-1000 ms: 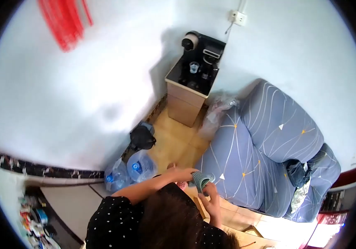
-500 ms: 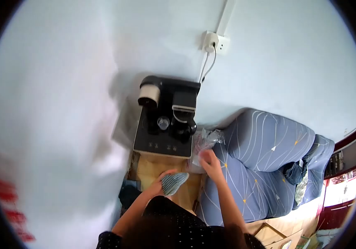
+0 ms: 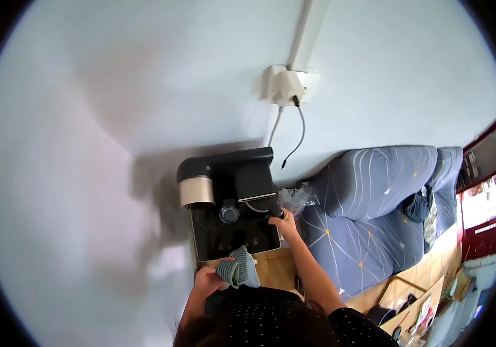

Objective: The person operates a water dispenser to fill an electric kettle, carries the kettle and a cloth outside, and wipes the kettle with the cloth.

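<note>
My left hand (image 3: 206,281) is closed on a bunched, grey-and-white striped cloth (image 3: 237,269), just in front of the black drinks machine (image 3: 230,157). On the machine's right side, my right hand (image 3: 286,225) has its fingers wrapped round the black handle (image 3: 276,209) of a dark kettle. Most of the kettle's body is lost against the black surface under the machine's square head (image 3: 255,180). A small clear glass (image 3: 229,214) stands on the black top (image 3: 210,243), left of the kettle. Above it to the left is a beige-fronted spout housing (image 3: 196,192).
A white plug (image 3: 288,87) sits in the wall socket, and a thin black-tipped cable (image 3: 303,130) dangles below. Clear plastic bags (image 3: 298,198) lie between the machine and a grey patterned sofa (image 3: 369,185). Dark clothing (image 3: 416,207) rests on the sofa. A wooden table (image 3: 415,309) holds small items.
My right hand has moved from beside the sofa to the kettle's handle. The cloth has turned and bunched in my left hand. The view has shifted, bringing the machine lower.
</note>
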Demonstrator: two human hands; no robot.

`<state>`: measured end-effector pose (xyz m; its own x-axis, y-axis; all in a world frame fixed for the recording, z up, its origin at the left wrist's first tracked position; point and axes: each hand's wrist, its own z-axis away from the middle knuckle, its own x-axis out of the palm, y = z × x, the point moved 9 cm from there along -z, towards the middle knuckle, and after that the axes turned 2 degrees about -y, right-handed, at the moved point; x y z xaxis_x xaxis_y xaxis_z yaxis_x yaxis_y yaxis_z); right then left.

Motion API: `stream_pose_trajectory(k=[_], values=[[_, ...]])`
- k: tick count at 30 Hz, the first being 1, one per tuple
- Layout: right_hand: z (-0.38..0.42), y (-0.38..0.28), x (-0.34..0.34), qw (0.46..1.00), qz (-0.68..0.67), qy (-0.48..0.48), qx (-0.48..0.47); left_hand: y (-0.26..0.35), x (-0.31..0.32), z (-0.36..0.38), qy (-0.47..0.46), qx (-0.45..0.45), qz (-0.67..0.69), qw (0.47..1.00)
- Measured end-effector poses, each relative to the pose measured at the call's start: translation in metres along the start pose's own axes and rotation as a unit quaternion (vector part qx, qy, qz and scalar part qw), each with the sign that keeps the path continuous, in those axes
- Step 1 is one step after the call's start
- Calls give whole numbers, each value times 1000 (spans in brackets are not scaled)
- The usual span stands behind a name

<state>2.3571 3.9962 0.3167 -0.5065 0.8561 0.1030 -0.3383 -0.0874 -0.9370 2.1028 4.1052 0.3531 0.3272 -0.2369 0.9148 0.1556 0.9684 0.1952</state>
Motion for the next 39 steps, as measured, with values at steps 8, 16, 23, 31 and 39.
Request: stream_pose_trajectory(k=[8, 16, 23, 31, 39], values=[[121, -3, -82, 987, 148, 63, 2, 13, -23, -42, 150, -13, -278, 949], [164, -12, -87, 986, 100, 131, -18, -8, 3, -71, 107, -36, -412, 904], [94, 16, -43, 978, 152, 91, -107, -11, -3, -35, 79, -36, -470, 878], [17, 23, -5, 996, 28, 21, -84, 14, -37, 29, 172, 50, -473, 863], [-32, 13, 12, 983, 157, 0, -97, -3, -51, 52, 262, 81, -372, 887]])
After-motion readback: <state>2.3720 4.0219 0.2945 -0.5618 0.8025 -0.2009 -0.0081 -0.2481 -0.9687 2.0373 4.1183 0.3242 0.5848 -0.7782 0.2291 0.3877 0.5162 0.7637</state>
